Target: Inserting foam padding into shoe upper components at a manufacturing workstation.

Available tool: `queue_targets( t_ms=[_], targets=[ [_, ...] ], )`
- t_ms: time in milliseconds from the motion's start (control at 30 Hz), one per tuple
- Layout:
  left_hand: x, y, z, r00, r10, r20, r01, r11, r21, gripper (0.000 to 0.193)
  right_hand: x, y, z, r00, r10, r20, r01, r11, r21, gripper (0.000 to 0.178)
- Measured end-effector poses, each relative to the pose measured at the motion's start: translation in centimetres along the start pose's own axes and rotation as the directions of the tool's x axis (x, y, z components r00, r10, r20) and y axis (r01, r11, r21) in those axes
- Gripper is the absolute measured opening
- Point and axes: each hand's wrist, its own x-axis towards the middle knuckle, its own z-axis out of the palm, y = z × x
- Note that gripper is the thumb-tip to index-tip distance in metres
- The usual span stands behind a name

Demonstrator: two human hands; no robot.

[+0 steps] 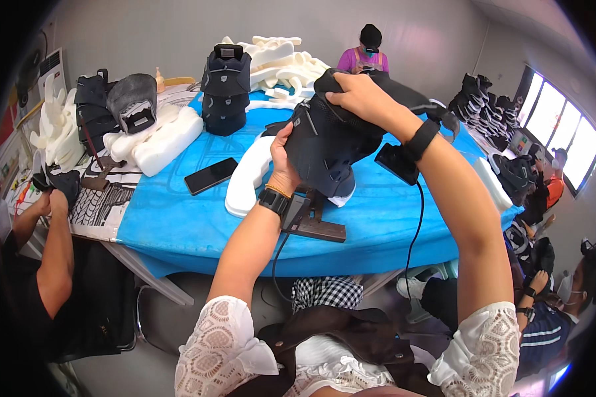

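A black shoe upper point(328, 142), high-cut and made of mesh and smooth panels, is raised above the blue-covered table point(172, 228). My left hand point(285, 159) grips its left side, thumb pointing up. Higher up and to the right, my right hand point(361, 96) is closed over its top edge. Part of the upper stretches right, behind my right wrist. Below it sits a dark metal block point(314, 225), partly hidden by the upper and my left wrist. A white foam sole point(245, 185) lies just left of my left hand.
A black phone point(210, 176) lies to the left. Behind it stand stacked black uppers point(225, 89) and a heap of white soles point(271, 63). Cables hang from the black devices on my wrists. Co-workers sit at left, right and the far side point(367, 59).
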Motion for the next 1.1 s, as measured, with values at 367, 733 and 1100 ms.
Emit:
queue_targets(
  t_ms=[367, 733, 1100],
  targets=[
    [0.1, -1.4, 0.1, 0.991, -0.068, -0.115, 0.082, 0.989, 0.125, 0.045, 0.4, 1.2, -1.9, 0.764, 0.424, 0.487, -0.643, 0.433, 0.631, 0.012],
    [-0.2, -1.7, -0.5, 0.988, -0.124, -0.097, 0.130, 0.989, 0.065, 0.040, 2.7, 1.4, 0.2, 0.948, -0.030, 0.316, 0.142, 0.931, -0.336, 0.027],
    [-1.1, -3.3, 1.3, 0.990, -0.022, -0.140, 0.032, 0.997, 0.069, 0.046, 1.0, 0.7, 3.0, 0.994, 0.095, 0.046, -0.082, 0.971, -0.224, 0.035]
  ],
)
